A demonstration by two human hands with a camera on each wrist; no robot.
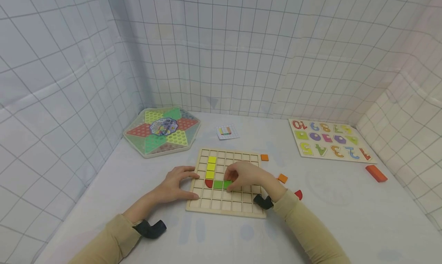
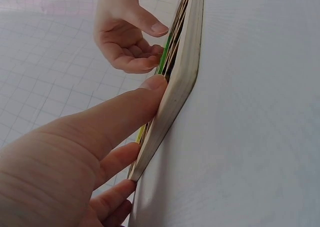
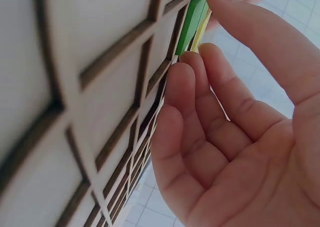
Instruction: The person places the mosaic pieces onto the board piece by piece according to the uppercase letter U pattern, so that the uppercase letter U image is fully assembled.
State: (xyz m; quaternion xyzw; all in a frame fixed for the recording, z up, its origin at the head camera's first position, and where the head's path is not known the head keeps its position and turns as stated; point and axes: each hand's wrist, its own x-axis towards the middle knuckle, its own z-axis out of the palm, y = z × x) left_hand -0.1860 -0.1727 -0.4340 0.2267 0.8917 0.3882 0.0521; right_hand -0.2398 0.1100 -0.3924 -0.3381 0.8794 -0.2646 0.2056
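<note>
A wooden grid board [image 1: 238, 207] lies on the table. On its left edge rests my left hand [image 1: 172, 185], thumb and fingers spread and fairly straight. My right hand [image 1: 246, 174] is over the middle of the board, its thumb and fingertips at the two ends of a green square tile [image 3: 191, 24]. Another green tile [image 1: 218, 184] sits to the left of that one. Beside it is a red quarter-round tile [image 1: 208, 183], below a column of yellow tiles [image 1: 211, 167]. The right fingers partly cover the green tile in the head view.
Orange tiles [image 1: 264, 157] and a red rounded tile [image 1: 299, 195] lie right of the board. Behind it is a pattern card [image 1: 233, 131]. A star-patterned game board [image 1: 162, 131] stands back left, a number puzzle [image 1: 329, 141] back right, near a red-orange block [image 1: 376, 173].
</note>
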